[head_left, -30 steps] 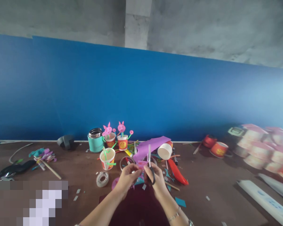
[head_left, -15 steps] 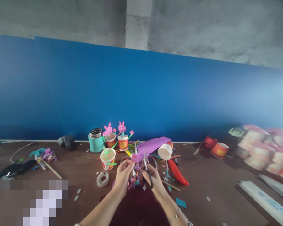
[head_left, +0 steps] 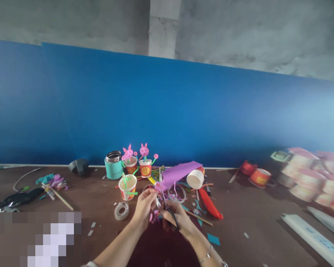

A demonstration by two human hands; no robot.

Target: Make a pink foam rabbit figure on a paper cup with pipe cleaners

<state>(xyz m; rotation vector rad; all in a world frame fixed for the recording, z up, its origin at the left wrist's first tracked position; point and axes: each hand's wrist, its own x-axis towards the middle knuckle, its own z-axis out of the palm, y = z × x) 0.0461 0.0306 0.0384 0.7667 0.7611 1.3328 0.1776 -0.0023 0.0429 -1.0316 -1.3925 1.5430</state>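
Observation:
My right hand (head_left: 180, 219) is closed around the black handles of a pair of scissors (head_left: 171, 215), whose blades point up and a little left. My left hand (head_left: 145, 205) is pinched just left of the blades, on a small piece of pink paper that its fingers mostly hide. Behind both hands lies a purple paper sheet (head_left: 178, 173) with a cut, ragged edge. Below the fingers are pink and purple paper scraps (head_left: 155, 217). A paper cup (head_left: 128, 187) with green strips stands left of my left hand, and a tape roll (head_left: 121, 211) lies closer to me.
Two cups with pink animal figures (head_left: 145, 168) stand by a turquoise flask (head_left: 113, 168). A white cup (head_left: 195, 179) lies tipped beside a red pouch (head_left: 210, 204). Stacked cups (head_left: 308, 178) and a power strip (head_left: 311, 235) occupy the right. Scraps (head_left: 54, 181) lie left.
My right hand with the scissors has moved left and down, and the blades now tilt left. My left hand shifted slightly left; the pink paper between the hands shows far less.

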